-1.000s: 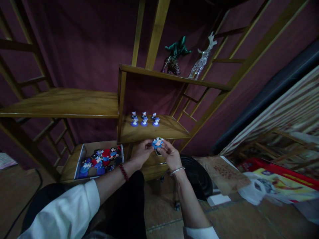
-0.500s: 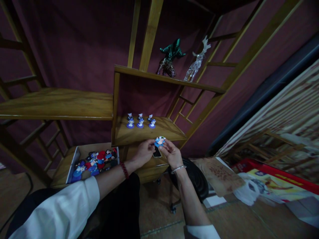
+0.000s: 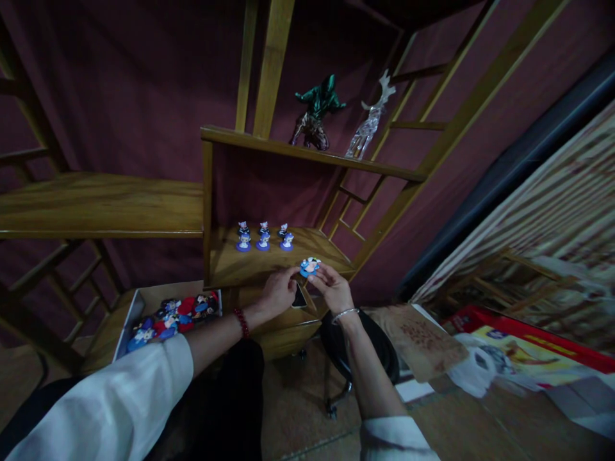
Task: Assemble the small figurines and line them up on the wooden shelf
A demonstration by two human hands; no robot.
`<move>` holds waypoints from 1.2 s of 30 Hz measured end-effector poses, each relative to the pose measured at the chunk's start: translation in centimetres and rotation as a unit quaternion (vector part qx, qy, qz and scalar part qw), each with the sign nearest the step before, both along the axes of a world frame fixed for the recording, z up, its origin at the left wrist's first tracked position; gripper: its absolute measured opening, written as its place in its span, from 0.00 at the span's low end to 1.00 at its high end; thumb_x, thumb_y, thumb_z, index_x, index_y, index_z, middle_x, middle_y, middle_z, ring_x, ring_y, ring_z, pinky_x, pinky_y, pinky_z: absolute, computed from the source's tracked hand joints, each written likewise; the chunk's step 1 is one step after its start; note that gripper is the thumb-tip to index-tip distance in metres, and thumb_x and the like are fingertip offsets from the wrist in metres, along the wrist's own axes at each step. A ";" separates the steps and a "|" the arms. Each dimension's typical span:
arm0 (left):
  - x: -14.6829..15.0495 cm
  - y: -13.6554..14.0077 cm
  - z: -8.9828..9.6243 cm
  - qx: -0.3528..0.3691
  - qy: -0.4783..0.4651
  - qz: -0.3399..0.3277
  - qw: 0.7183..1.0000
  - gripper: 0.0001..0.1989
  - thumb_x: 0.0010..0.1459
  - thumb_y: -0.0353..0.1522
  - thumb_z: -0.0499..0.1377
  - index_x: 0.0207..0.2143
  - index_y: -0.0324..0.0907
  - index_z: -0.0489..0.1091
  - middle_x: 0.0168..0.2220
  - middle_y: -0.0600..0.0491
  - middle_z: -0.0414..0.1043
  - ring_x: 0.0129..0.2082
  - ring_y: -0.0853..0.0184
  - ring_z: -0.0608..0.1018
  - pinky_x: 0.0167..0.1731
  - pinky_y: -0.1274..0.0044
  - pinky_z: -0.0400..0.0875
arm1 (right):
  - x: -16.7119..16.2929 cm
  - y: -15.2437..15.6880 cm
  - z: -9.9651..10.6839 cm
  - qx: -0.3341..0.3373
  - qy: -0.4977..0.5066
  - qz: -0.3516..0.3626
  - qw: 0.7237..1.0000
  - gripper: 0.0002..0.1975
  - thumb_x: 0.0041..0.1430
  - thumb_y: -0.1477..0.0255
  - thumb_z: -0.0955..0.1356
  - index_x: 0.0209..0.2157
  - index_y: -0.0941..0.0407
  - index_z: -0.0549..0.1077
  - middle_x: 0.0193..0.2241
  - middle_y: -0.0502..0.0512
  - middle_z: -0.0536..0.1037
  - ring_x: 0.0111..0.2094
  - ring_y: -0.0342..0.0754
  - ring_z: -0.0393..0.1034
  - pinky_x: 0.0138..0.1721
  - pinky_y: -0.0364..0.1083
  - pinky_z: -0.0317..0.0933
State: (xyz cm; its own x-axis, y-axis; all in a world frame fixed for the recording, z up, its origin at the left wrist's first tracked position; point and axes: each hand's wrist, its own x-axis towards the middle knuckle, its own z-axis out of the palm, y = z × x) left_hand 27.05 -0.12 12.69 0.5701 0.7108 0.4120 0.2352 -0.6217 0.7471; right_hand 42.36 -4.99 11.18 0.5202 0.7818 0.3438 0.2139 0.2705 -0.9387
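Wooden shelving against a dark red wall, floor clutter to the right.

On the top shelf, at about 12 o'clock, a green figurine stands just beside a clear glass deer at 1 o'clock. Near the centre, six small blue-based figures sit in two rows on the middle shelf. At 8 o'clock a white box holds a heap of blue and red figures. A bare wide shelf stretches toward 9 o'clock. A black stool stands at 5 o'clock; at 4 o'clock a red-edged poster lies near a brown sheet.
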 end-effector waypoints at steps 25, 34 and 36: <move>3.8 2.4 0.3 0.157 0.147 -0.063 0.975 0.24 0.52 0.24 0.48 0.54 0.33 0.59 0.56 0.42 0.61 0.57 0.62 0.62 0.58 0.70 0.54 | 5.0 4.2 0.5 -0.046 -0.076 -0.030 0.996 0.24 0.30 0.61 0.75 0.33 0.56 0.73 0.27 0.51 0.77 0.30 0.46 0.70 0.39 0.49 0.65; 6.0 3.8 0.1 0.148 0.170 -0.052 0.973 0.25 0.57 0.31 0.47 0.56 0.30 0.55 0.60 0.39 0.54 0.61 0.59 0.55 0.59 0.68 0.50 | 7.8 7.4 0.4 -0.049 -0.080 -0.006 0.996 0.26 0.29 0.61 0.75 0.33 0.56 0.72 0.30 0.53 0.78 0.33 0.48 0.71 0.45 0.52 0.63; 6.5 4.1 0.0 0.148 0.182 -0.048 0.971 0.25 0.58 0.32 0.47 0.57 0.29 0.54 0.60 0.38 0.52 0.61 0.58 0.53 0.59 0.68 0.50 | 8.3 8.1 0.4 -0.050 -0.086 -0.005 0.995 0.25 0.29 0.61 0.75 0.33 0.56 0.72 0.30 0.53 0.78 0.33 0.48 0.71 0.45 0.53 0.63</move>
